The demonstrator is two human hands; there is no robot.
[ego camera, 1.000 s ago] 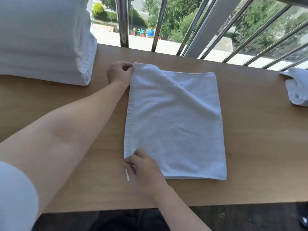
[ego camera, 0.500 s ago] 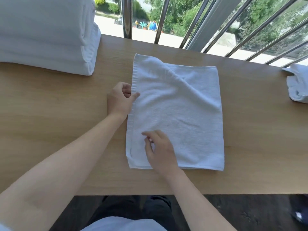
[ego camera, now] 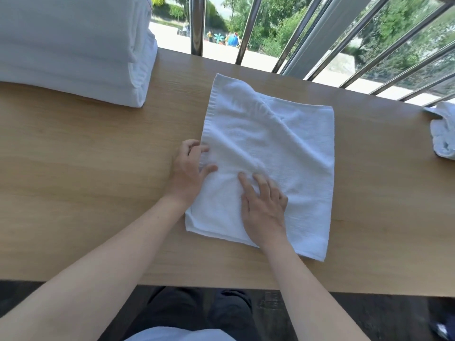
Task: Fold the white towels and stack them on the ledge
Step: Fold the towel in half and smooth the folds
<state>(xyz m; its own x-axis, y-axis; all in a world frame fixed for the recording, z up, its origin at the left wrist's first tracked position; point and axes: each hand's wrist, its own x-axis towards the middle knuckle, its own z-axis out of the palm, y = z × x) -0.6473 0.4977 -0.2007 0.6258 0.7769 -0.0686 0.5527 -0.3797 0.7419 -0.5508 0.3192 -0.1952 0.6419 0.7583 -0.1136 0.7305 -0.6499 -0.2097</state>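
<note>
**Far left.** A stack of folded white towels [ego camera: 73, 52] sits on the far left part of the desk [ego camera: 73, 180], with its rounded fold edges facing right. It is well apart from the work area.

**Left of centre.** The left grip [ego camera: 187, 173] rests at the left edge of the white towel [ego camera: 283, 143], about halfway along that edge. The fingers [ego camera: 197, 146] are curled, with their tips against the hem. The thumb lies on top of the cloth and points right. It cannot be told whether the hem is pinched between thumb and fingers or only touched.

**Centre.** The white towel lies on the desk as a folded rectangle, with its long sides running away from the person. Its far edge is near the railing bars [ego camera: 248, 28]. The far left corner is humped. From there a raised diagonal wrinkle runs across the top layer toward the right side. The near edge sits slightly askew to the desk's front edge.

**Right of centre.** The right grip [ego camera: 263, 207] lies palm down on the near half of the white towel. Its fingers are straight, spread apart and pressed flat on the cloth, pointing away from the person. It holds nothing.

**Far right.** A crumpled towel [ego camera: 443, 134] rests on the desk at the frame's edge, partly out of view and well apart from the white towel.
</note>
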